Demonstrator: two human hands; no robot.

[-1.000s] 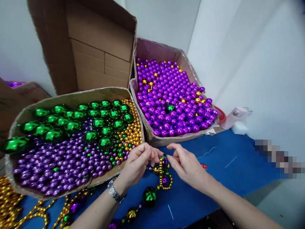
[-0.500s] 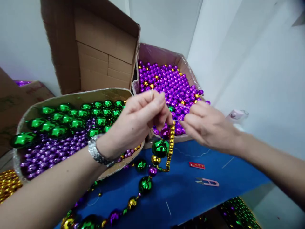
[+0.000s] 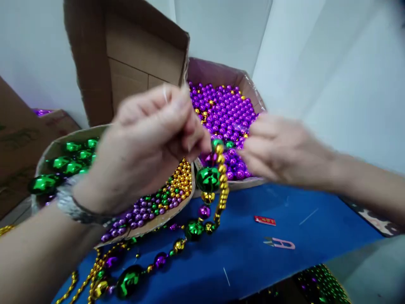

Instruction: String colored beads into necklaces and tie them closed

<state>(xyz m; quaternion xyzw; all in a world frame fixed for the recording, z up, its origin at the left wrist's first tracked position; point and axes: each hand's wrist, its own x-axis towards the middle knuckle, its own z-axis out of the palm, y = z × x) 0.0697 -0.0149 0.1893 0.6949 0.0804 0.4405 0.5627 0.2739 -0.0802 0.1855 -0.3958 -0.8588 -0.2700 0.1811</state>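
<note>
My left hand (image 3: pixel 148 139) is raised close to the camera, its fingers pinched on the top end of a bead strand (image 3: pixel 209 181). The strand carries green, gold and purple beads and hangs down to the blue table (image 3: pixel 253 253), trailing off to the lower left. My right hand (image 3: pixel 281 150) is blurred and sits just right of the strand's top, fingertips meeting the left hand's at the strand. A watch is on my left wrist. Behind the hands stand an open box of mixed beads (image 3: pixel 152 202) and a box of purple beads (image 3: pixel 224 109).
A small pair of thread snips (image 3: pixel 280 243) and a red tag (image 3: pixel 264 220) lie on the blue table to the right. More bead strands show at the bottom right edge (image 3: pixel 316 283). An upright cardboard flap (image 3: pixel 126 50) stands behind the boxes, with white walls beyond.
Both hands have lifted the strand's end from the table surface up toward the camera. More of the strand now hangs in the air, and the view has shifted slightly.
</note>
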